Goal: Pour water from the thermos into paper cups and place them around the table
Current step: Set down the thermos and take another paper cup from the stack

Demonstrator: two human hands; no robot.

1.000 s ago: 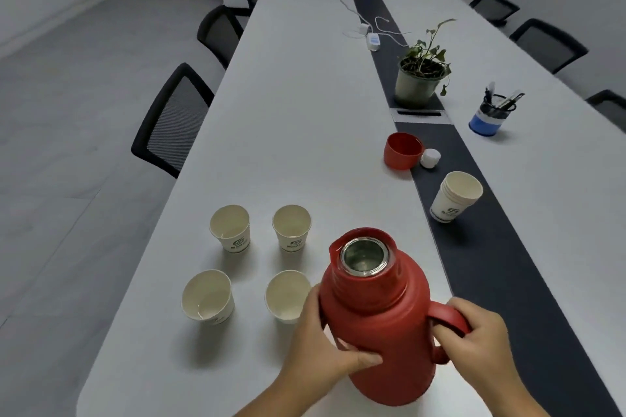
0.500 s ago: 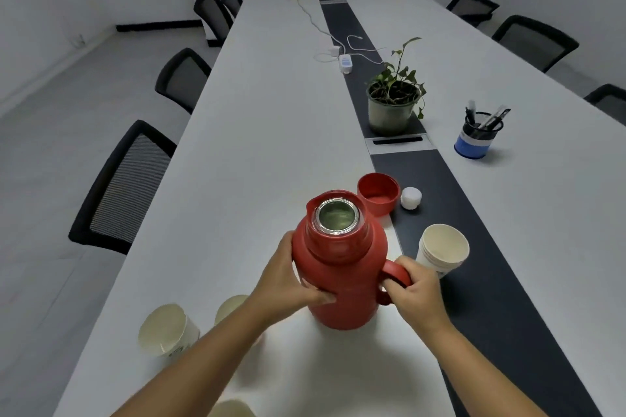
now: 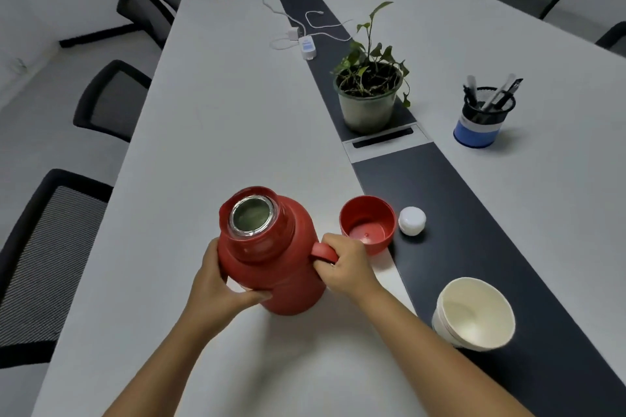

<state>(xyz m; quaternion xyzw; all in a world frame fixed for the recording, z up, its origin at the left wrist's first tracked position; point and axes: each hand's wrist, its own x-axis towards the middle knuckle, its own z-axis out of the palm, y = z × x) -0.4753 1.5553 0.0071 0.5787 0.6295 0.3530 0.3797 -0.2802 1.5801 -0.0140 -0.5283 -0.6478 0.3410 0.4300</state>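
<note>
The thermos (image 3: 271,257) is standing upright on the white worktop (image 3: 210,132), near centre, mouth uncapped — probably heavy with water, its shell hard and smooth, so likely slippery. The right hand (image 3: 342,264) is curling round the handle, the sound place to hold; the left hand (image 3: 216,284) is gripping the body. Stacked cups (image 3: 474,315), near right, are light and crushable — best held gently at the sides.

A matt red plastic thermos (image 3: 271,257) with a shiny metal-rimmed mouth is seen, matt white paper cups (image 3: 474,313) stacked, the table (image 3: 220,118) smooth.
</note>
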